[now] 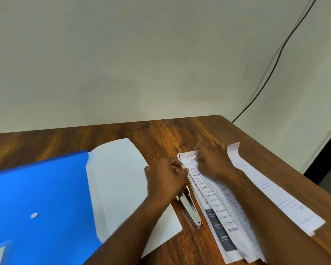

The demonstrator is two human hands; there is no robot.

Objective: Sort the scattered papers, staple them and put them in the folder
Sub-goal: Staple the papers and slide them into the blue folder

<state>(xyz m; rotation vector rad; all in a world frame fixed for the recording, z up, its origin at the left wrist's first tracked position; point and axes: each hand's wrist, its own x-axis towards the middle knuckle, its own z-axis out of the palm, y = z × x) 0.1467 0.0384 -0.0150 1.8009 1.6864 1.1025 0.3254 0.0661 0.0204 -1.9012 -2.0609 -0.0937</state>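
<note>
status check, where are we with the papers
Left hand grips stapler at stack's edge. Right hand presses paper stack. Folder open, waiting. Nothing blocking.

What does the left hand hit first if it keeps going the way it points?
Likely the paper stack: the left hand, gripping the stapler, points right at the stack's near edge by the right hand. Depth unclear; it may already touch.

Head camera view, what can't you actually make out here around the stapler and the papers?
- Stapler front end: head view, hidden under the left hand.
- Top corner of the paper stack: covered by the right hand, which is motion-blurred.
- Handwriting on the lined sheet: too small and blurred.
- Blue folder: cut off by the left and bottom edges.
</note>
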